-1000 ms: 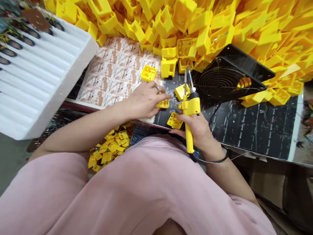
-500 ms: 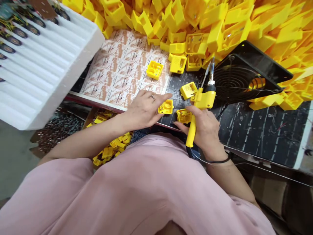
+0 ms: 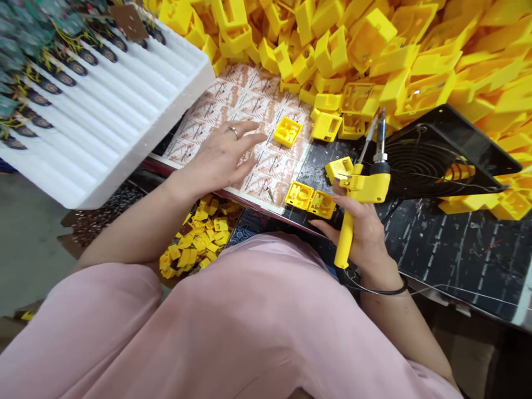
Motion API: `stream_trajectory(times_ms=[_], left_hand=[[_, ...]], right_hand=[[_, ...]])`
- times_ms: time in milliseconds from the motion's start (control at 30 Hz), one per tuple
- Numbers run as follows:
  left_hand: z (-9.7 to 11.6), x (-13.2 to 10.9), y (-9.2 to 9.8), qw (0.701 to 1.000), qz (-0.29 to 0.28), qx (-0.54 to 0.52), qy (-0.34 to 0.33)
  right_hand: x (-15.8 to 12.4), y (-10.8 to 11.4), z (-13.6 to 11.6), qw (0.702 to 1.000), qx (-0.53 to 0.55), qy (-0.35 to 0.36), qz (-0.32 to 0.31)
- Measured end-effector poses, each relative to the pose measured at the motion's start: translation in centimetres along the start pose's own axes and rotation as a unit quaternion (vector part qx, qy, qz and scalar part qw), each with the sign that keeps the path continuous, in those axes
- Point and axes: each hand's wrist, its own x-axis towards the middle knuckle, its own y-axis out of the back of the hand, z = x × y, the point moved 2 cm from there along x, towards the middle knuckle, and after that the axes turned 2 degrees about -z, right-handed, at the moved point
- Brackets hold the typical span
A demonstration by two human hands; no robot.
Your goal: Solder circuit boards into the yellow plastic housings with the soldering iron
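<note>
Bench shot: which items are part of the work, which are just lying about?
In play: soldering iron in right hand; yellow plastic housings beside it; printed sheets under left hand.

Lying about: heap of yellow housings; foam tray of wired round parts; black fan; small yellow pieces below the bench.

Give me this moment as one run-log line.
left hand: open, over printed sheet | right hand: holding soldering iron | nearby: yellow plastic cases

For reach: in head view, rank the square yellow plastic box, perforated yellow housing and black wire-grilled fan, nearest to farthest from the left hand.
Left hand:
1. Square yellow box: right, closest.
2. Perforated yellow housing: further right.
3. Black wire-grilled fan: far right.
</note>
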Motion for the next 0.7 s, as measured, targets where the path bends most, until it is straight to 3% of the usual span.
stream_trajectory(times_ms=[133, 233, 300, 433, 533, 667, 700], left_hand=[[1.1, 5.0, -1.5, 0.999, -0.02, -0.023, -0.021], [1.8, 7.7, -1.5, 0.999, -0.049, -0.016, -0.005], [2.1, 8.1, -1.1, 0.995, -0.1, -0.003, -0.026], [2.6, 5.5, -0.3, 0.956, -0.214, -0.037, -0.199], [3.1, 2.7, -0.5, 0.96, -0.164, -0.056, -0.22], [4.3, 0.4, -2.2, 0.992, -0.019, -0.042, -0.121], [4.5, 0.3, -2.8, 0.993, -0.007, -0.03, -0.111]], right_hand=[[1.7, -1.8, -0.6, 0.999, -0.043, 0.028, -0.001], [2.1, -2.9, -0.6, 0.997, -0.062, 0.041, -0.015], [1.9, -2.9, -0.2, 0.998, -0.055, 0.039, -0.011], [1.0, -1.7, 0.9, 0.999, -0.044, 0.028, -0.004], [0.7, -1.2, 1.4, 0.999, -0.036, 0.041, 0.002], [0.5, -1.5, 1.9, 0.997, -0.03, 0.062, 0.024], [0.3, -1.7, 2.0, 0.997, -0.029, 0.068, 0.026]])
